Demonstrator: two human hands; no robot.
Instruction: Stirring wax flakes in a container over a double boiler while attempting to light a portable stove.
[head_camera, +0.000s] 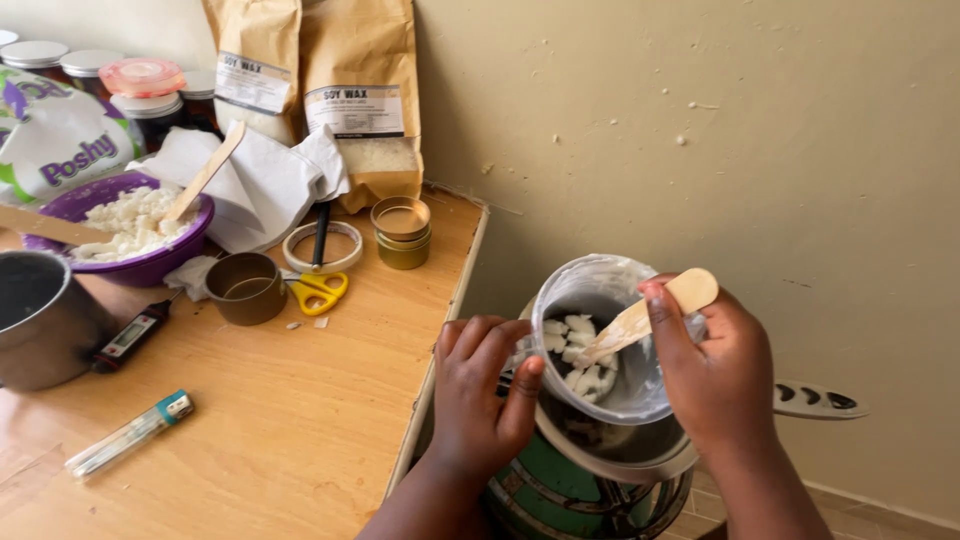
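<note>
Wax-smeared jar (600, 300) in left hand's (480, 395) grip half hides right hand's (715, 375) pinched wooden stick (650, 312).

Home candle-making corner, not a proper workshop. Small wooden bench (250, 420) pushed into the angle of a scuffed, cream plastered wall (700, 130). At the back of the bench, against that wall: two brown paper sacks of wax (360, 90), lidded jars (60, 60). In front of the sacks: purple bowl of white wax chunks (130, 225), empty tins (400, 230), yellow scissors (320, 290), probe thermometer (130, 335), lighter (130, 432). Right of the bench, low: metal pot on a green stove (560, 490); power strip (815, 400) on the floor.
</note>
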